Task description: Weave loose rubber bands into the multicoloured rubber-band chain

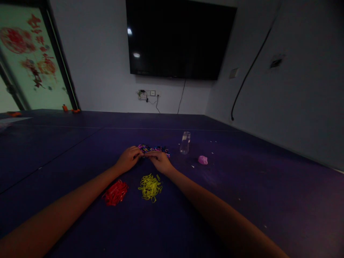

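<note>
Beyond the two single-colour piles lies a heap of mixed-colour rubber bands (pixel 154 148), with pink, blue and dark ones showing. My left hand (pixel 129 159) is at the near left edge of this heap, its fingers bent and pinched together. From the right, my right hand (pixel 162 162) reaches in front of the heap, fingers held together and pointing left. The fingertips of both hands meet or nearly meet; whatever is between them is too small to make out. Closer to me are a pile of red rubber bands (pixel 116 192) and a pile of yellow rubber bands (pixel 150 187).
A clear bottle (pixel 185 143) stands right of the mixed heap, with a pink crumpled item (pixel 202 160) beside it. White scraps dot the dark purple surface (pixel 258 200). Behind it are a wall with a black screen (pixel 181 39) and sockets (pixel 150 93).
</note>
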{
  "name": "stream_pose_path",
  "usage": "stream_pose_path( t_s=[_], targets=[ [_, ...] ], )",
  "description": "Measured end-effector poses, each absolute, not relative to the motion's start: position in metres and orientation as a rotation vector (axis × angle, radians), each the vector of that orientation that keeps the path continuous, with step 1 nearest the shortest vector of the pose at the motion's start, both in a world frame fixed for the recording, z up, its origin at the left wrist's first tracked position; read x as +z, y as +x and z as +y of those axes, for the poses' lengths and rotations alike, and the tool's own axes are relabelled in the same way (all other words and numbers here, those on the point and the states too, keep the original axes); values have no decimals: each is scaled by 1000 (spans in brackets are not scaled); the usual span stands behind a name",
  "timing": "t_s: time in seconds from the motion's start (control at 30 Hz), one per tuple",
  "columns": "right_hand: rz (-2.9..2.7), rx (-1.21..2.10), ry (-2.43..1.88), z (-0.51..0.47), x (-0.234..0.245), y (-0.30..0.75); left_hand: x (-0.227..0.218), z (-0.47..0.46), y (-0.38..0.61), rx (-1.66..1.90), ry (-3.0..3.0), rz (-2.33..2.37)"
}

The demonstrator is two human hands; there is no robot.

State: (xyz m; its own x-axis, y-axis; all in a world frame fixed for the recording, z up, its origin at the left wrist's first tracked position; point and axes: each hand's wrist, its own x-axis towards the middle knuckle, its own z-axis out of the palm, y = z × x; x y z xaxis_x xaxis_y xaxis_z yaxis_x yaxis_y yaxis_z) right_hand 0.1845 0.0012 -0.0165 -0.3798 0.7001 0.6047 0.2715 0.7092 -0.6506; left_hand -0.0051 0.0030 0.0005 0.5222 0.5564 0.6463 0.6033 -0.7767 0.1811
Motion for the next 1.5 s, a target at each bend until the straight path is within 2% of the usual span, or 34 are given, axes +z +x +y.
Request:
stream_pose_path(
  t_s=[0.57,0.73,0.93,1.2,1.5],
  targets=[
    [-1845,693,-757,2,-15,185,2,0,-5,-1081,-2659,-1015],
    [-1700,903,-865,0,-14,191,0,5,-10,-1111,-2392,-1328],
    [-1772,1147,-793,-10,-12,188,-4,12,-15,-921,-2306,-1636],
    [-1657,855,-918,-13,-8,188,-8,13,-20,-947,-2318,-1651],
    [-1657,816,-974,-12,-10,185,-7,14,-19,-1069,-2412,-1559]
  ],
)
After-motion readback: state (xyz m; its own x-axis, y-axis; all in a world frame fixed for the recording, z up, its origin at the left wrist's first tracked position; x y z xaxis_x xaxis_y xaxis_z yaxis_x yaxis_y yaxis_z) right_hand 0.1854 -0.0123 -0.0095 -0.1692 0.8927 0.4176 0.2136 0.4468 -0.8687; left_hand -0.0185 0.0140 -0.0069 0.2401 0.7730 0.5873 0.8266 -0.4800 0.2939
